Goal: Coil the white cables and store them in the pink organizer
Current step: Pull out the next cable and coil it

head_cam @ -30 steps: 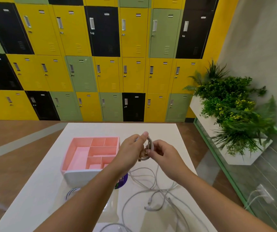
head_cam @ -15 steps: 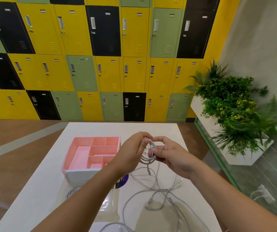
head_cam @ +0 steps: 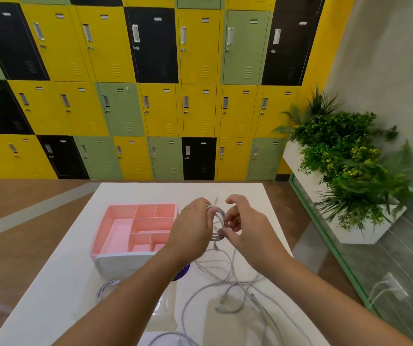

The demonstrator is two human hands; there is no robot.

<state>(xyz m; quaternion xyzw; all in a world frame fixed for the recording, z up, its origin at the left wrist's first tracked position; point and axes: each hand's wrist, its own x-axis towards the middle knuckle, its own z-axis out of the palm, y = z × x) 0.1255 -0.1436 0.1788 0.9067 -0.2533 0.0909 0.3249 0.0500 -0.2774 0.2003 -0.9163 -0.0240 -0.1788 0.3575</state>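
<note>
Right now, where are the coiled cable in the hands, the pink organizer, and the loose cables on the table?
coiled cable [head_cam: 218, 222], head view, loops between both hands.
pink organizer [head_cam: 105, 221], head view, left wall.
loose cables [head_cam: 228, 283], head view, tangled strands on the table.

White table [head_cam: 238, 193], glossy top. Pink organizer [head_cam: 118, 216] toward left edge, mid-depth, compartments open upward. Loose white cables [head_cam: 228, 278] tangled over right half toward near edge. Small coiled white cable [head_cam: 105, 288] just nearside of organizer. Purple round item [head_cam: 184, 269], mostly hidden, beside organizer's near right corner.
</note>
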